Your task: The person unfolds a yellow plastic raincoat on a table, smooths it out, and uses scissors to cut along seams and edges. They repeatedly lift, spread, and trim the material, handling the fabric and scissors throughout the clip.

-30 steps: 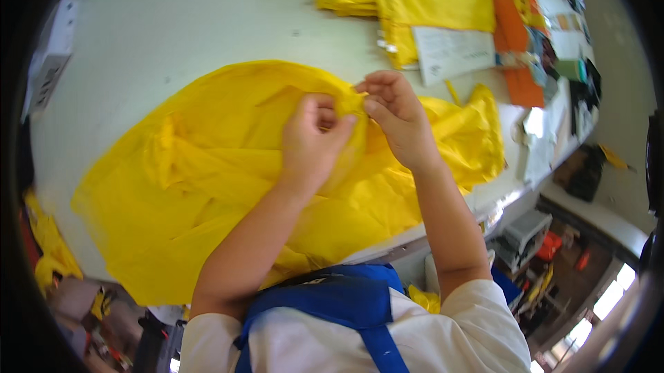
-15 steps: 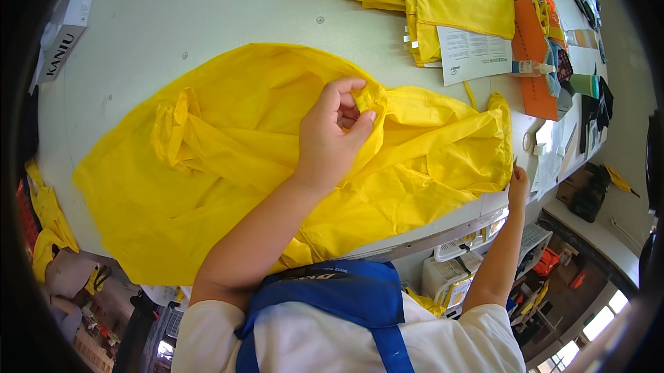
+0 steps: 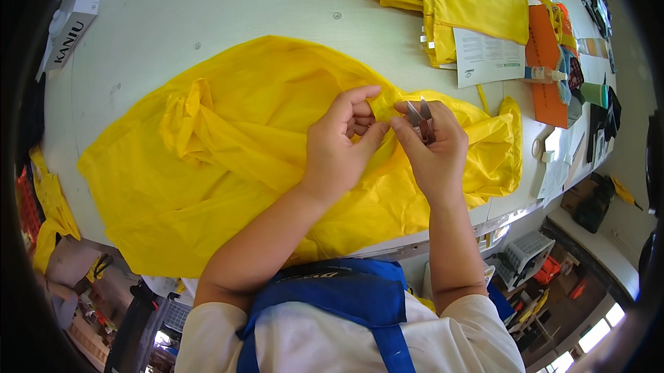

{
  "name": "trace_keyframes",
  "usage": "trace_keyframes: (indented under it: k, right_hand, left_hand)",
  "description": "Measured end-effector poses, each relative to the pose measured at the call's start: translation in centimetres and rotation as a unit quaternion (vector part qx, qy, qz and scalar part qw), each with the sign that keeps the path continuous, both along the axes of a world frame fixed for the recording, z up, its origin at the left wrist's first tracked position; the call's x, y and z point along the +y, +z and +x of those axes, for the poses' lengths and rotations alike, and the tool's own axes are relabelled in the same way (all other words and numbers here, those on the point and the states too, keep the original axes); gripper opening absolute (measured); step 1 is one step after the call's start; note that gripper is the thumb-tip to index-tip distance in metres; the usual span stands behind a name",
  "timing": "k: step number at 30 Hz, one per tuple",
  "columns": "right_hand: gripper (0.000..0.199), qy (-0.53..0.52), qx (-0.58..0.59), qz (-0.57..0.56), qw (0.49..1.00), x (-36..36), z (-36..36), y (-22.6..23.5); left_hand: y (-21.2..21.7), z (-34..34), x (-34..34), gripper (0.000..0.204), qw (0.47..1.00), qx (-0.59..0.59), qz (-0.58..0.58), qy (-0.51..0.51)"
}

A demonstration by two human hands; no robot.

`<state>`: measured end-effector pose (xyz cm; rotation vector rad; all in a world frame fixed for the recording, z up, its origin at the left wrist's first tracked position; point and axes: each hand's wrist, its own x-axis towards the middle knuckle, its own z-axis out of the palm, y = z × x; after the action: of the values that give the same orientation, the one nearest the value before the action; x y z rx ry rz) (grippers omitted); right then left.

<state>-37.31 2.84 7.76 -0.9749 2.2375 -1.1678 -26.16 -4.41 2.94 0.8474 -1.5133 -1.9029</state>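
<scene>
Yellow garment [image 3: 228,165], thin, light and likely slippery, lies spread across the white table [image 3: 207,6], where the left hand [image 3: 339,145] pinches a raised fold, the sensible place to grip, and the right hand [image 3: 432,148] beside it clasps small snips [image 3: 420,118].

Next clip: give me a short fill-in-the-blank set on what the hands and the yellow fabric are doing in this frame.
1. The right hand holds small metal ____ with their blades pointing up.
2. The left hand pinches a fold of the thin ____ fabric garment.
3. The garment lies spread on a pale ____.
4. The flat orange folder lies to the person's ____.

Missing words: snips; yellow; table; right
</scene>
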Motion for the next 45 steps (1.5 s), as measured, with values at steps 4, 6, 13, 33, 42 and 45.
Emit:
trace_keyframes:
  k: [4,6,13,33,42,45]
  right_hand:
    - [0.015,-0.007,0.0,0.002,1.0,0.0,0.0,-0.8]
    - [0.013,0.029,0.084,0.004,0.996,-0.5,-0.2,-0.2]
    - [0.006,-0.088,-0.419,-0.039,0.903,-1.0,-1.2,0.6]
    - [0.028,0.025,0.04,0.043,0.998,2.6,1.0,3.3]
    - [0.029,0.024,0.086,0.044,0.995,2.3,1.0,2.4]
    - [0.028,0.007,0.057,0.035,0.998,2.1,1.2,2.1]
  left_hand:
    - [0.4,0.4,0.0,0.039,0.996,-0.016,-0.093,-0.003]
    - [0.5,0.5,0.1,0.037,0.993,-0.023,-0.114,-0.001]
    - [0.4,0.4,0.4,0.037,0.998,-0.008,-0.061,0.008]
    - [1.5,0.6,-0.1,0.026,0.992,0.029,0.126,-0.001]
    - [1.4,0.8,0.0,0.022,0.984,0.032,0.176,0.007]
    - [1.2,0.9,0.0,0.022,0.977,0.051,0.205,0.0]
